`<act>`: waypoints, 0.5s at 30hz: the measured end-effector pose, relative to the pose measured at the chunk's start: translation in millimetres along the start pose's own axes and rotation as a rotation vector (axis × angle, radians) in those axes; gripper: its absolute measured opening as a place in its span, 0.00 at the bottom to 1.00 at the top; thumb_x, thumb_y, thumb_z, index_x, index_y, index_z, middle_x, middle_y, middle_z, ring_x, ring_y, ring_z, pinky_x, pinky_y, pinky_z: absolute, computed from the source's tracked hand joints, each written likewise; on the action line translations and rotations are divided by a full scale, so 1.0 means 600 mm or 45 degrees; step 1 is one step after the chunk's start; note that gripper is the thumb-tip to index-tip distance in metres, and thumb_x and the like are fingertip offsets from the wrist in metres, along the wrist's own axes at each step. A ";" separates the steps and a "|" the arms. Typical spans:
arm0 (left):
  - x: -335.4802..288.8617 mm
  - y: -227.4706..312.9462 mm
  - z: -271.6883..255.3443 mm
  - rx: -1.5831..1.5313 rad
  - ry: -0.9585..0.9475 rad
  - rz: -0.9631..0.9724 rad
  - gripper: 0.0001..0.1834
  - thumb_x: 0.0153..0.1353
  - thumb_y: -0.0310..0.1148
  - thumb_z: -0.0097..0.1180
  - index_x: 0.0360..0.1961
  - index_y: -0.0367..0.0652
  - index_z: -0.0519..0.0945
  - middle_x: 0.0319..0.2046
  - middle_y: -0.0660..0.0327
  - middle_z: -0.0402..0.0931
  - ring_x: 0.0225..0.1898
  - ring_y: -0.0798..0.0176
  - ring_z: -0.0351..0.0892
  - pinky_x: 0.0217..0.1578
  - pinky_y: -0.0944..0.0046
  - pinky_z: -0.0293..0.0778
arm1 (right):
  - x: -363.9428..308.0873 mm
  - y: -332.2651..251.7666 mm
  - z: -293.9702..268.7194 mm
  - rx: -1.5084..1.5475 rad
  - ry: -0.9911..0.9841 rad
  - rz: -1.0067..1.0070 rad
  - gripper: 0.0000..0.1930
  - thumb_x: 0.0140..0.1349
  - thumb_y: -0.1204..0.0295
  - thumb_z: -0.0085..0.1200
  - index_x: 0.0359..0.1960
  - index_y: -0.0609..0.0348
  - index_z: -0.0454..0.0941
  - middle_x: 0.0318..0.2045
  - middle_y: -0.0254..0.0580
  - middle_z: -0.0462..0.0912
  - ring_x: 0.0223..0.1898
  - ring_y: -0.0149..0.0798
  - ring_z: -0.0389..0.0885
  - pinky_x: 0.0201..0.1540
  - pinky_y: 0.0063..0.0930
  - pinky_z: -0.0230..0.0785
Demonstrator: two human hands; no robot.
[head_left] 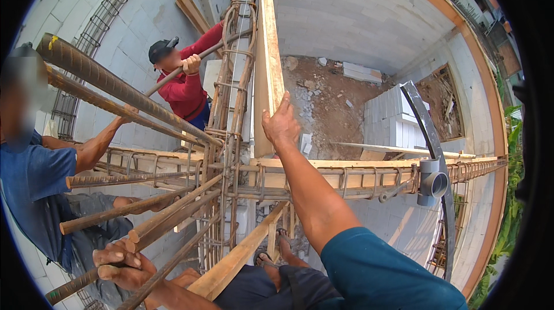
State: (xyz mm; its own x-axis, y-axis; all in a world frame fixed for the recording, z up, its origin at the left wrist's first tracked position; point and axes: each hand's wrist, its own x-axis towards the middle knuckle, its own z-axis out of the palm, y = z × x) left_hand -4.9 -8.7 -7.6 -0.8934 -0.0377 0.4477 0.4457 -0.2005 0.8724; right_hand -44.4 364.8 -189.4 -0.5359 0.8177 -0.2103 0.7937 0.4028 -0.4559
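Observation:
My right hand [282, 121] grips the lower end of a long upright wooden board [270, 38], thumb on one side and fingers on the other. The board stands beside a tall column cage of tied steel bars [227, 96]. At the lower left, my left hand [126, 265] is closed around a ribbed steel rebar [78, 288], partly hidden by the fingers. Several other rusty rebars [173, 212] stick out of the column around that hand. Below my arms, a wooden plank [242, 255] slants down near my sandalled feet [266, 261].
A co-worker in a blue shirt [40, 177] is close on my left; another in red [187, 88] holds a steel bar beyond the column. A horizontal rebar beam [346, 180] crosses ahead, with a grey pipe fitting [433, 183] and a dark curved strip [430, 131]. White blocks [384, 116] stand below.

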 end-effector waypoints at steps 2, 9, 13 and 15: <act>-0.001 0.001 0.001 -0.041 0.018 -0.030 0.24 0.62 0.55 0.56 0.28 0.44 0.68 0.10 0.69 0.59 0.12 0.77 0.59 0.23 0.74 0.64 | 0.001 0.001 0.002 -0.006 -0.001 0.000 0.42 0.59 0.56 0.50 0.72 0.53 0.43 0.55 0.53 0.71 0.45 0.57 0.80 0.48 0.49 0.72; 0.000 0.001 0.004 0.030 0.033 -0.017 0.24 0.62 0.56 0.56 0.28 0.44 0.68 0.10 0.69 0.59 0.13 0.77 0.58 0.24 0.74 0.63 | 0.006 0.000 0.007 0.007 0.001 -0.001 0.42 0.60 0.56 0.50 0.72 0.53 0.42 0.57 0.53 0.70 0.45 0.58 0.80 0.48 0.49 0.73; -0.004 0.002 0.007 0.027 0.056 -0.026 0.24 0.61 0.56 0.56 0.28 0.44 0.68 0.10 0.68 0.60 0.13 0.77 0.60 0.23 0.74 0.63 | 0.004 -0.002 0.006 -0.012 -0.011 0.016 0.43 0.60 0.55 0.50 0.72 0.53 0.41 0.58 0.52 0.69 0.45 0.58 0.80 0.49 0.49 0.73; -0.004 0.003 0.008 0.020 0.067 -0.027 0.24 0.61 0.55 0.56 0.28 0.44 0.68 0.11 0.67 0.61 0.13 0.77 0.61 0.22 0.74 0.62 | 0.004 -0.003 0.006 0.003 -0.016 0.019 0.43 0.60 0.55 0.50 0.72 0.52 0.41 0.58 0.52 0.69 0.46 0.59 0.80 0.50 0.50 0.72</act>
State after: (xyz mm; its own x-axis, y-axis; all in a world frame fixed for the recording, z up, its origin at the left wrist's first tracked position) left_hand -1.7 -4.6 -6.1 -0.9043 -0.0851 0.4182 0.4268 -0.1862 0.8850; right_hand -48.0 364.6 -192.1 -0.5274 0.8184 -0.2282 0.8010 0.3894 -0.4548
